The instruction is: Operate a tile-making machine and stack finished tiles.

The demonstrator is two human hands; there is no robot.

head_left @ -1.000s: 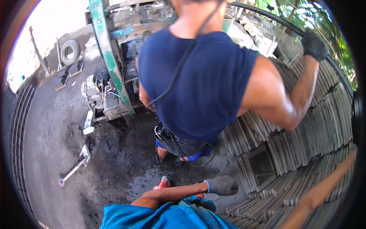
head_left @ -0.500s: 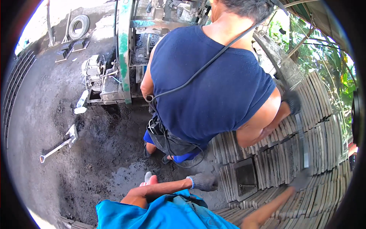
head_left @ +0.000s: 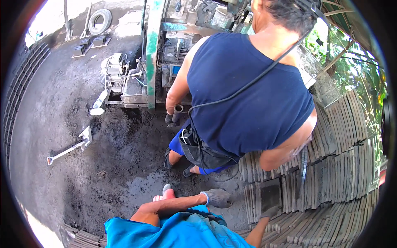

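Observation:
My left hand (head_left: 218, 198), in a grey knitted glove, hangs over the dark floor with fingers curled and nothing visible in it. My gloved right hand (head_left: 269, 213) is at the lower part of a dark square plate (head_left: 271, 192) among stacked boards (head_left: 349, 177); it is blurred, so its grip is unclear. In front of me a co-worker (head_left: 248, 95) in a navy sleeveless top faces away, with a black cord across the back. That person's gloved left hand (head_left: 168, 118) is low beside a short pipe (head_left: 178, 109); the right arm is blurred.
A green-painted machine frame (head_left: 151, 62) stands ahead, with a motor (head_left: 113, 66) at its left. A shovel (head_left: 84, 140) lies on the left floor. Moulded blocks (head_left: 99, 41), a tyre (head_left: 99, 21) and a grid rack (head_left: 22, 78) are farther left. Greenery (head_left: 368, 103) borders the right.
My right hand has moved leftward from the far right to the dark plate. The co-worker's right arm has dropped from high up to low by the stacks.

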